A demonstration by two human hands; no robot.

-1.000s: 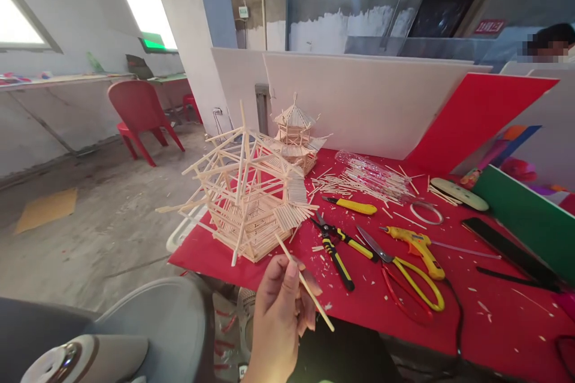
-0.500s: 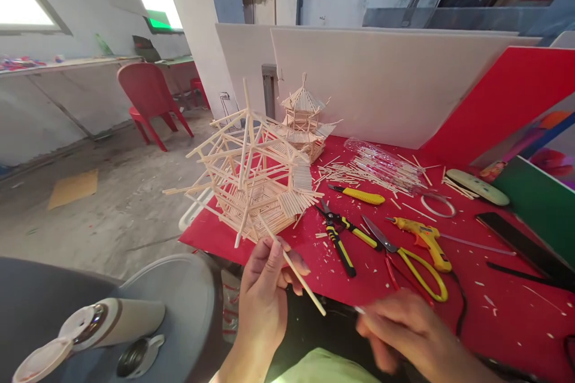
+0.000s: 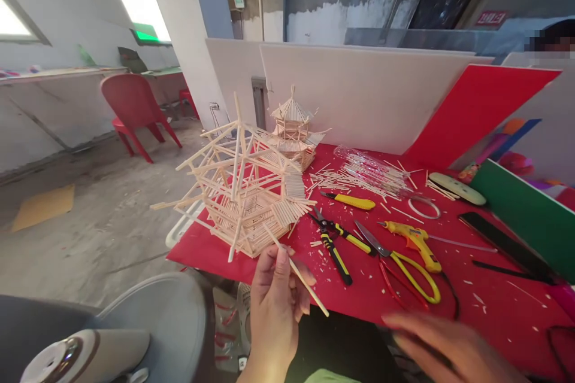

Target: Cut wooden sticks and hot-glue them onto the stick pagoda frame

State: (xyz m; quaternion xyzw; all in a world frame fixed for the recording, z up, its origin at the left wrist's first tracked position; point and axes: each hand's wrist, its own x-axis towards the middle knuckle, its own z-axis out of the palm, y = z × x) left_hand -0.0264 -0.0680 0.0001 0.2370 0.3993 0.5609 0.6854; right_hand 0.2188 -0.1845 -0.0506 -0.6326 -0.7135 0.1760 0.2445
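Note:
My left hand [image 3: 276,293] is closed, pinching a thin wooden stick [image 3: 309,288] between thumb and fingers. The stick slants down to the right, its upper end in front of a stick-built pavilion frame [image 3: 240,191] on the red tabletop [image 3: 363,293]. My right hand [image 3: 444,341] is low at the right, over the table's front edge and smeared by motion; whether it holds anything cannot be made out. Nearest to it are yellow-handled scissors [image 3: 415,275] and red-handled pliers [image 3: 395,287]. Left of these lie yellow-and-black cutters [image 3: 335,245].
Behind the frame stands a smaller stick pagoda [image 3: 293,131]. Loose sticks [image 3: 336,179], a yellow utility knife [image 3: 353,200], a yellow glue gun [image 3: 415,239] and a dark phone [image 3: 498,245] lie on the table. A bottle [image 3: 103,350] rests on a grey stool [image 3: 175,311]. A person's head shows far right.
The view has swung right and up slightly. My right hand has moved right and down, and the small pale tip seen at its fingers no longer shows. My left hand keeps the stick.

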